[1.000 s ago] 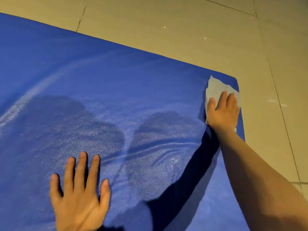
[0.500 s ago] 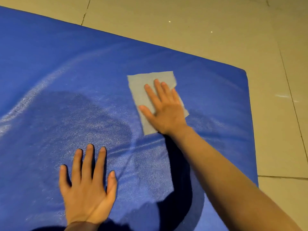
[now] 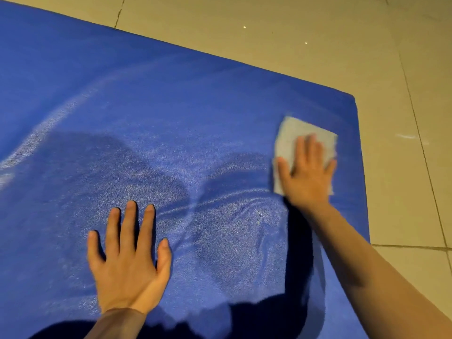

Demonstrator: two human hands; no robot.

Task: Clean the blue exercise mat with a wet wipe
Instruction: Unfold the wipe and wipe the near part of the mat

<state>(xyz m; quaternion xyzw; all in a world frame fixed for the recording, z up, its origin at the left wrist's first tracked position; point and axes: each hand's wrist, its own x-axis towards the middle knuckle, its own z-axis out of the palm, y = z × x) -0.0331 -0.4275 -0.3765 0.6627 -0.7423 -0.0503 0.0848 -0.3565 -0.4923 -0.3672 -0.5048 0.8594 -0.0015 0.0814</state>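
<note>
On tiled floor (image 3: 318, 33): blue mat (image 3: 171, 106)
Right hand (image 3: 307, 172): fingers straight — pressing wet wipe (image 3: 288, 140) near mat's corner
Left hand (image 3: 127, 260): flat, fingers spread — on mat

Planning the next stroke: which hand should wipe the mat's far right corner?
Right. The right hand already presses the wipe flat near that corner; the left hand lies spread on the mat, bracing it.

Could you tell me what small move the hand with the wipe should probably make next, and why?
Probably slide the wet wipe toward the mat's far right corner. The right hand presses it flat on the blue mat just short of that corner, and the strip beyond it shows no wet sheen, unlike the middle. The left hand lies flat on the mat, steadying it.
</note>
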